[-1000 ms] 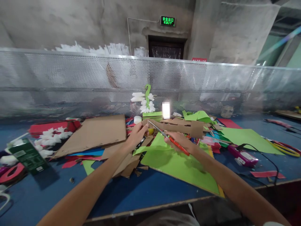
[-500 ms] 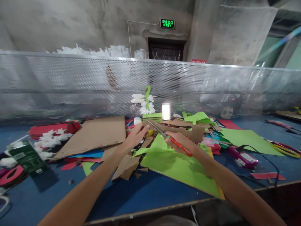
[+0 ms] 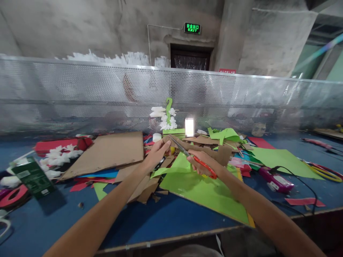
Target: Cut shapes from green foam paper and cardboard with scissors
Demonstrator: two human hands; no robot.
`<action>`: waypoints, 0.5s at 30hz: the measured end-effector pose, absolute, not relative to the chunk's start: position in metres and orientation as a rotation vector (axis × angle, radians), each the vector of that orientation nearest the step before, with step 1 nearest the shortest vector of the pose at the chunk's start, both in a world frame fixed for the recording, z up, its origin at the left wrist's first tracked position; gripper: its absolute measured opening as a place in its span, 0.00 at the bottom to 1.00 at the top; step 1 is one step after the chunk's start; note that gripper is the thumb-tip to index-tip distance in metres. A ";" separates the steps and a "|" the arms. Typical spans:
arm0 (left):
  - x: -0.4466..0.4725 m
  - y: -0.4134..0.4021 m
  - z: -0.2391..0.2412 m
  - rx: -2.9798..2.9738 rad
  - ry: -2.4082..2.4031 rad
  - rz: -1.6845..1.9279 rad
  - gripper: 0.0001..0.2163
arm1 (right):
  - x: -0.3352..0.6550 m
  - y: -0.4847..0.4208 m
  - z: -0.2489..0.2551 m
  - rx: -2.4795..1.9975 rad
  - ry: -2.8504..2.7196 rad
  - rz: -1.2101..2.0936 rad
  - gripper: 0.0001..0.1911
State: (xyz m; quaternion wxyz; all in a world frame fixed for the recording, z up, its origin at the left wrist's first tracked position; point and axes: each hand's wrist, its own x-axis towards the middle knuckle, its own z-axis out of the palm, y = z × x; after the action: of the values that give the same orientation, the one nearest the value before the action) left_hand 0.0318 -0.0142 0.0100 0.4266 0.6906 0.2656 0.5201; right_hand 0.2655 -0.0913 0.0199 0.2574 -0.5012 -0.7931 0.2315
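My left hand [image 3: 158,152] pinches the left end of a brown cardboard strip [image 3: 224,154] between thumb and fingers. My right hand [image 3: 201,161] is wrapped round the red handles of a pair of scissors [image 3: 206,167]. The scissors point up and left, their blades lying along the cardboard with the tips close to my left thumb. Whether the blades are parted is hard to make out. Below both hands lies a bright green sheet [image 3: 203,192] on the table, and torn cardboard scraps [image 3: 146,187] lie under my left forearm.
A large cardboard sheet [image 3: 112,151] lies to the left, beside a green box [image 3: 33,178] and white paper flowers [image 3: 60,155]. Rightward are a purple device [image 3: 276,179] with a black cable and yellow-handled scissors [image 3: 325,173]. A perforated metal screen [image 3: 93,92] borders the back.
The scissors and my right hand have shifted very slightly, with yellow showing inside the handles. My left hand keeps its pinch on the cardboard. The whole view has moved a little.
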 end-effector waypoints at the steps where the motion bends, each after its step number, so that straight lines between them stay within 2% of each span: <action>1: 0.035 -0.015 0.008 1.703 0.650 1.326 0.22 | 0.263 -0.095 0.022 -1.357 -2.132 0.671 0.32; 8: 0.044 -0.023 0.008 1.748 0.686 1.405 0.21 | 0.258 -0.118 0.041 -1.277 -2.149 0.748 0.31; 15: 0.037 -0.020 0.013 1.817 0.722 1.364 0.18 | 0.264 -0.107 0.037 -1.222 -2.177 0.783 0.36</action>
State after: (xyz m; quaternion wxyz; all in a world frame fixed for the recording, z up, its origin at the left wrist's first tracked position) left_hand 0.0371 -0.0202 0.0132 0.3697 0.7081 0.2814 0.5317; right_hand 0.2641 -0.1074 0.0369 0.2598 -0.4510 -0.8035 0.2891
